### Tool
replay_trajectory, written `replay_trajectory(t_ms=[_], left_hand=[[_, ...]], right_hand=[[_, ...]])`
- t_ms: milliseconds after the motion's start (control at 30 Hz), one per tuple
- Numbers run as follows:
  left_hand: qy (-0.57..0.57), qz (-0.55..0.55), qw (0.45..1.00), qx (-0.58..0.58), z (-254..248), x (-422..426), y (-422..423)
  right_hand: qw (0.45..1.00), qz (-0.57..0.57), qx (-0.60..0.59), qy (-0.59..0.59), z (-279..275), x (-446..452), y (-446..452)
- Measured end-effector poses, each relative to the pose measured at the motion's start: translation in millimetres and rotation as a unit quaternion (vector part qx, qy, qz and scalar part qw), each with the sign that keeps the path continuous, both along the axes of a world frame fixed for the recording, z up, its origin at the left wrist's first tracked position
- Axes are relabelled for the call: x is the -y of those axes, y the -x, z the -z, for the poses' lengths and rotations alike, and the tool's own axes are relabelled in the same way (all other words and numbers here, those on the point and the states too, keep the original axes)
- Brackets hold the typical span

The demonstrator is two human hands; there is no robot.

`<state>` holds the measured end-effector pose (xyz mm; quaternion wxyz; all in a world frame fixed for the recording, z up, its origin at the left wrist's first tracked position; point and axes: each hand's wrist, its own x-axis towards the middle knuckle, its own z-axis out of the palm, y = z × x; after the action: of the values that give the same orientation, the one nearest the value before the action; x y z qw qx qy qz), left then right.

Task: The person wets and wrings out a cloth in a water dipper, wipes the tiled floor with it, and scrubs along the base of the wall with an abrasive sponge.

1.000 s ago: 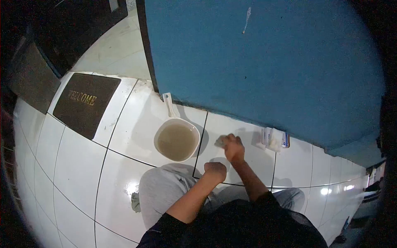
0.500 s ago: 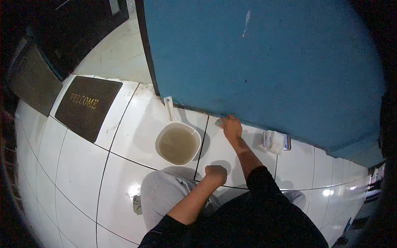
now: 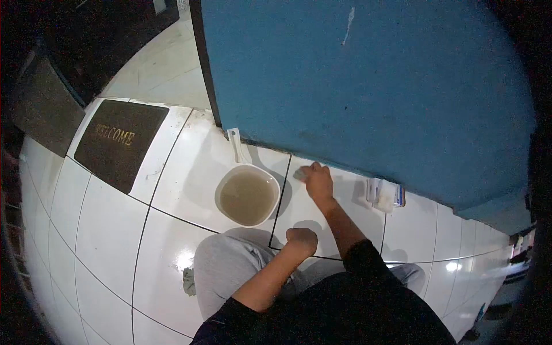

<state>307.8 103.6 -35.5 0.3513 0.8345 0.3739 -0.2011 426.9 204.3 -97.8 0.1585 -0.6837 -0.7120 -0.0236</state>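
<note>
My right hand [image 3: 319,182] is over the white floor tiles near the foot of the blue wall. Its fingers are closed on a small greyish piece [image 3: 300,173], mostly hidden and too blurred to name exactly. Above my lap, my left hand [image 3: 302,240] is curled into a fist; whether anything is inside cannot be seen. Left of my right hand sits a white water dipper [image 3: 276,198], full of cloudy brownish water, its handle pointing at the wall.
The blue wall [image 3: 356,86] rises ahead. Against its base, to the right, stands a small clear-and-white package [image 3: 384,195]. A dark WELCOME mat [image 3: 121,146] lies at the left. A crumpled grey-green cloth [image 3: 188,282] is beside my left knee.
My right hand has drawn back a little from the wall's base, keeping the greyish piece. My left fist stays put. The view has shifted slightly.
</note>
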Motion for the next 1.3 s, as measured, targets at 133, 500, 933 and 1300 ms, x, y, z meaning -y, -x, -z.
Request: replay_trajectory(t_ms=[133, 500, 933, 1300], left_hand=[[-0.037, 0.001, 0.999, -0.017, -8, 1, 5], [-0.029, -0.037, 0.998, 0.034, -8, 4, 6], [-0.047, -0.003, 0.999, -0.018, -8, 4, 2], [0.029, 0.063, 0.998, 0.015, -10, 12, -7]], right_hand=[[0.998, -0.023, 0.060, -0.013, 6, -33, -4], [0.998, -0.014, -0.007, 0.068, -21, 134, 2], [0.982, 0.121, 0.082, 0.117, -19, -16, -38], [0.996, 0.044, -0.046, 0.064, -5, 140, -30]])
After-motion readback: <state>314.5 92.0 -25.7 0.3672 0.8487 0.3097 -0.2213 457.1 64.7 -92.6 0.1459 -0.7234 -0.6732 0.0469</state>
